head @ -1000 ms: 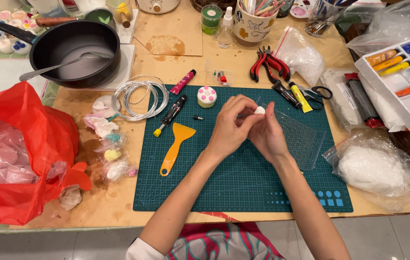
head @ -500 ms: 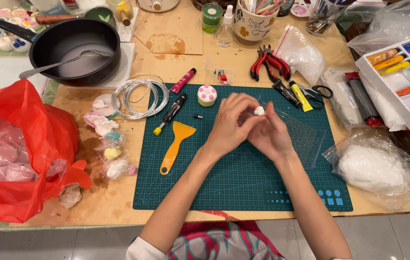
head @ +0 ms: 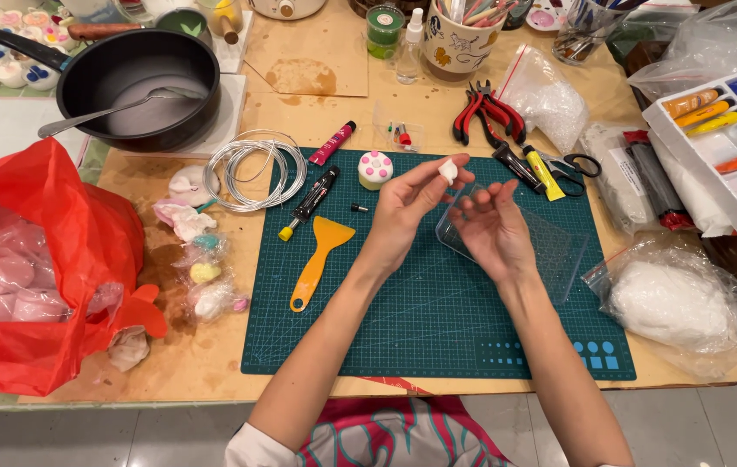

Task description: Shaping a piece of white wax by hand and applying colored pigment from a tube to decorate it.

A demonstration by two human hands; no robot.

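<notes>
My left hand point(head: 407, 206) hovers over the green cutting mat point(head: 437, 346) and pinches a small white lump of clay point(head: 448, 170) between thumb and fingertips. My right hand point(head: 491, 227) is just beside it, palm up, fingers loosely spread and holding nothing. Under the right hand lies a clear plastic sheet point(head: 550, 251). A small round white clay cake with pink dots point(head: 375, 169) stands on the mat to the left of my hands.
An orange scraper point(head: 318, 259), a black marker point(head: 308, 201), a wire coil point(head: 254, 169) and small clay bags point(head: 200, 259) lie left. Red pliers point(head: 482, 111), scissors point(head: 569, 164), a paint tray point(head: 731, 147) and a white clay bag point(head: 675, 303) sit right. A black pan point(head: 139, 82) and a red bag point(head: 40, 268) are at far left.
My hands, which were pressed together around the white lump, have come apart. The left now holds the lump alone and the right has opened palm up.
</notes>
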